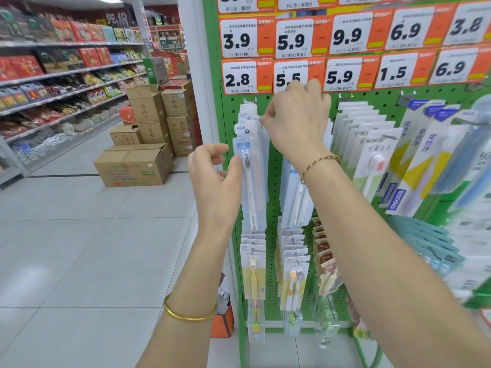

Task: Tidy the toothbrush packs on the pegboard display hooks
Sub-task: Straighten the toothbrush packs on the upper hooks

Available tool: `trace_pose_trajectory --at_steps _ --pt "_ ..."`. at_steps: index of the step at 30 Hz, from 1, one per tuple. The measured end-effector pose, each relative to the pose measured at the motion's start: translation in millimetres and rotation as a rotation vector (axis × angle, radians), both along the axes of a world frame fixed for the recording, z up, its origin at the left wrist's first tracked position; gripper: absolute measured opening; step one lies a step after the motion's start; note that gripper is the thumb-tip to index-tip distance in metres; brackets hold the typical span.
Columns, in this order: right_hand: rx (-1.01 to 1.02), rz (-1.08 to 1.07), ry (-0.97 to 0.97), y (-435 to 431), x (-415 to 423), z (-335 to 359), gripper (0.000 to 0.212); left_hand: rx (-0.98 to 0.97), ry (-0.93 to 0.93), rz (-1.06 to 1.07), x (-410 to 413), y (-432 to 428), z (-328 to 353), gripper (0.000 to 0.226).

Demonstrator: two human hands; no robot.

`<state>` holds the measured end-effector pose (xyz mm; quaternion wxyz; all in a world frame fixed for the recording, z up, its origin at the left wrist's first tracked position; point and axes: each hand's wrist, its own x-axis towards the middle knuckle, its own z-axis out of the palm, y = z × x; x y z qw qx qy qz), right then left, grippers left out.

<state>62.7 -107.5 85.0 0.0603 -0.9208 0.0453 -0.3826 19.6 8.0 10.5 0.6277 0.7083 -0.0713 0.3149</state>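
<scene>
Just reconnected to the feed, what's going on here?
A person is tidying toothbrush packs hanging in the left column of a green pegboard. The right hand is up at the pack tops, fingers curled there; its grip is hidden. The left hand rests its thumb on the edge of the front pack.

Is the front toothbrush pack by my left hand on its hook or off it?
On: the hook tip pokes through the hole atop the front toothbrush pack.
</scene>
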Motion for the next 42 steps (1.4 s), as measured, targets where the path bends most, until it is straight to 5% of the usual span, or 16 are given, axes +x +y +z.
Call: trace_pose_trajectory --at_steps 10,15,24,35,42 --pt "0.035 -0.047 -0.050 -16 -40 -19 0.018 0.036 -0.014 -0.179 -21 -13 -23 0.020" --pt "0.117 0.103 -0.009 -42 -69 -43 0.020 0.118 0.067 -0.245 -31 -23 -45 0.024" --pt "0.597 0.417 0.299 -91 -111 -102 0.014 0.153 0.391 -0.582 -63 -56 -103 0.039" --pt "0.886 0.397 0.470 -119 -150 -215 0.019 -0.087 0.564 -0.460 -80 -100 -139 0.005" --pt "1.115 0.401 0.514 -117 -160 -243 0.032 -0.116 0.657 -0.510 -63 -112 -149 0.016"
